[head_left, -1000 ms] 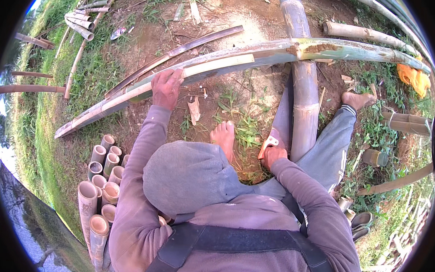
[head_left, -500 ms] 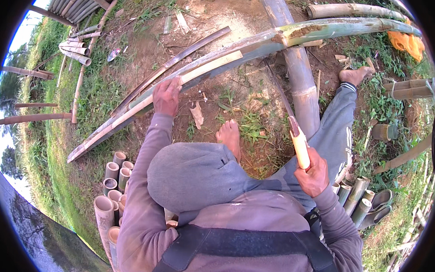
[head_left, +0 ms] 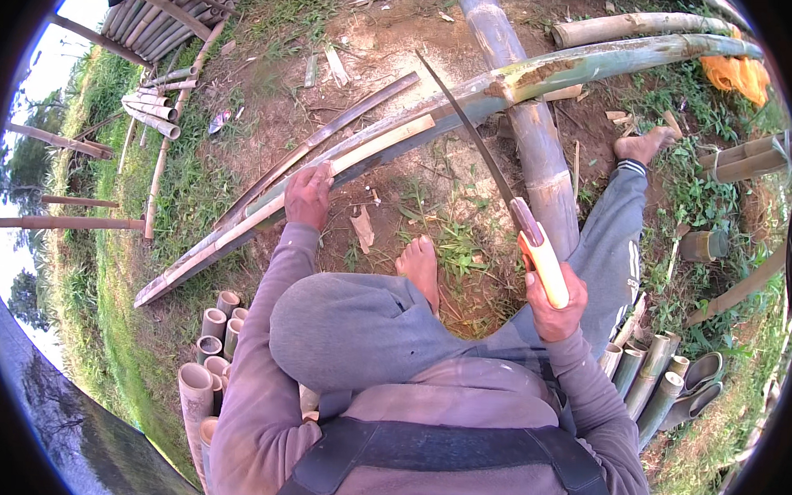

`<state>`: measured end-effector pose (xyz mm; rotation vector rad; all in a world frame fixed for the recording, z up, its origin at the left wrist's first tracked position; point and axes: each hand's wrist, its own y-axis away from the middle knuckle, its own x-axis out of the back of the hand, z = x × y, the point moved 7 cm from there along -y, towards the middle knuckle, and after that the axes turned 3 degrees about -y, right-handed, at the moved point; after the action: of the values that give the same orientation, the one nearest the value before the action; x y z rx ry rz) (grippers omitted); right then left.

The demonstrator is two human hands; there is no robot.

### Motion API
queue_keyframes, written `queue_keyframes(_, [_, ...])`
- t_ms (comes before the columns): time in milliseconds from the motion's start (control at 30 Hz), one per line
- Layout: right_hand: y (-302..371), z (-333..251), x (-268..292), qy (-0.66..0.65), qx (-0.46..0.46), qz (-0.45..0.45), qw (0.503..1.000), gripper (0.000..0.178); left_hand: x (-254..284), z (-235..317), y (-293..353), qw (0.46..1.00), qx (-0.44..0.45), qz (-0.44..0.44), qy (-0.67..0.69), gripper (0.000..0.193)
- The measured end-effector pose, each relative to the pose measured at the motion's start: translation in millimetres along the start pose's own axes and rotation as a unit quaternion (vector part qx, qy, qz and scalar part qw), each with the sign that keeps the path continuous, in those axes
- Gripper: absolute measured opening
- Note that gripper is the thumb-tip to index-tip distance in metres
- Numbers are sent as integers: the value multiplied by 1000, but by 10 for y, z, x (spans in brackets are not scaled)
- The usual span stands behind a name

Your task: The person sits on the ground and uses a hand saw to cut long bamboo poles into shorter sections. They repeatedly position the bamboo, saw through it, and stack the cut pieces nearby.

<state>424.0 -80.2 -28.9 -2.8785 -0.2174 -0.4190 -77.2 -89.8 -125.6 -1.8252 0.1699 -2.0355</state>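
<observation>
My right hand [head_left: 555, 305] is wrapped around the pale handle of a handsaw [head_left: 480, 144]. Its long dark blade narrows toward the tip and points up and left, crossing over the green bamboo pole [head_left: 586, 58] in the picture; I cannot tell whether they touch. The teeth are too small to make out. My left hand [head_left: 308, 196] is closed over a pale bamboo strip [head_left: 378, 139] lying lengthwise along the pole's left part. That pole rests across a thick bamboo log [head_left: 543, 157].
Cut bamboo tubes [head_left: 197, 384] stand upright at my left, and more tubes [head_left: 653, 370] at my right beside sandals [head_left: 701, 380]. A split bamboo length [head_left: 348, 115] lies beyond the pole. An orange cloth or bag [head_left: 733, 80] is at the far right; sawdust covers the soil ahead.
The saw has swung up and left, so its blade now crosses the pole instead of pointing below it. My right hand has shifted slightly left and down. My left hand stays on the strip.
</observation>
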Motion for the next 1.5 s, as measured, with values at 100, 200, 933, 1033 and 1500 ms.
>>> queue_keyframes(100, [-85,259,-394,-67,-34,-16,997,21,74,95,-27,1000,-7,8,-21,44])
queue_keyframes(200, [-105,303,-508,-81,-19,-22,996,18,97,118,-12,1000,-4,5,-16,43])
queue_keyframes(933, [-317,591,-859,-56,-41,-43,997,26,93,113,2,1000,-15,7,-25,43])
queue_keyframes(1033, [-224,735,-880,-71,-43,-30,996,23,113,110,-50,1000,-2,1,-7,41])
queue_keyframes(1500, [-567,421,-494,-92,3,19,996,12,239,319,310,999,-21,20,-32,47])
